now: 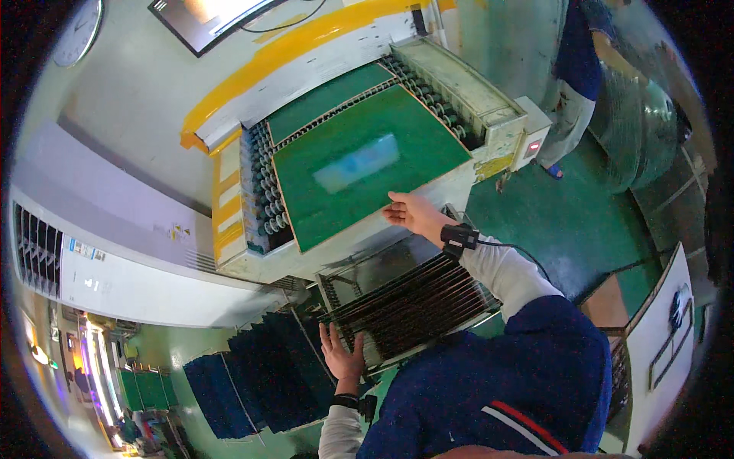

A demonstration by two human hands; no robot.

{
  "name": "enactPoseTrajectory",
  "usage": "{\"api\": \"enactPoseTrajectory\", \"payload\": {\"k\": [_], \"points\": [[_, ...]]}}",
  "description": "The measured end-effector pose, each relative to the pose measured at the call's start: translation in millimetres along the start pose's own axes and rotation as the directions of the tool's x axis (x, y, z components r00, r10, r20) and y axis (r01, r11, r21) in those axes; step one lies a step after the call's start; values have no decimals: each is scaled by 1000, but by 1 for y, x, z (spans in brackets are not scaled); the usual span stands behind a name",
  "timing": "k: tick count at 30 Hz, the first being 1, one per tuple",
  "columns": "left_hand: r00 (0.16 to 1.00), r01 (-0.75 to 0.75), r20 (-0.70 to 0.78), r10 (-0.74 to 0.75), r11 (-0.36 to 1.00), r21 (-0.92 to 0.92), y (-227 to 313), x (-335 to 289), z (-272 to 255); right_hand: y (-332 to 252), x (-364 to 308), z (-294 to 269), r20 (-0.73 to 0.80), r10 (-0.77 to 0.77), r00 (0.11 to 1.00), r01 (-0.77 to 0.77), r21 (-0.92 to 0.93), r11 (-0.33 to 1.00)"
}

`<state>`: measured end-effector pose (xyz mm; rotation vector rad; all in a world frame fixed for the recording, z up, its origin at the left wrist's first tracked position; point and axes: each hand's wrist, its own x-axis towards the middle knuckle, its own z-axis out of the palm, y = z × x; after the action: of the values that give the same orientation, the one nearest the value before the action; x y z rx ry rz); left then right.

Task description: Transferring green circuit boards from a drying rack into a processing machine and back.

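Observation:
A large green board lies on the roller conveyor of a pale machine. My right hand grips the board's near edge, fingers on top of it. My left hand rests flat and spread against the near left corner of a slotted rack, which holds several dark boards on edge. A black band sits on each wrist. A second green board lies further back on the rollers.
Blue slotted racks of boards stand at lower left. Another person in blue stands at upper right beside the machine's end. A white panel leans at lower right. The floor is green.

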<state>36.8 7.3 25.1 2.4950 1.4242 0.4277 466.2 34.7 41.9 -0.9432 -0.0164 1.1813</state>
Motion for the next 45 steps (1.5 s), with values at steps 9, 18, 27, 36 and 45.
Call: {"api": "enactPoseTrajectory", "payload": {"k": [9, 18, 27, 36, 45], "points": [[1000, -7, 7, 7, 999, -40, 1, -4, 2, 61, -38, -20, 402, 126, 907, 356, -892, 279], [999, 27, 30, -26, 999, -42, 7, -10, -1, 83, -68, -31, 420, 261, 869, 472, -862, -184], [997, -69, -46, 65, 992, -101, -4, -12, 10, 69, -79, -26, 410, 186, 893, 440, -883, -166], [995, -94, 30, 94, 995, -23, -16, -16, 15, 76, -71, -17, 490, 179, 853, 520, -827, -214], [976, 94, 216, -36, 959, -267, -28, -22, 23, 107, -57, -25, 430, 57, 901, 431, -875, -220]]}}
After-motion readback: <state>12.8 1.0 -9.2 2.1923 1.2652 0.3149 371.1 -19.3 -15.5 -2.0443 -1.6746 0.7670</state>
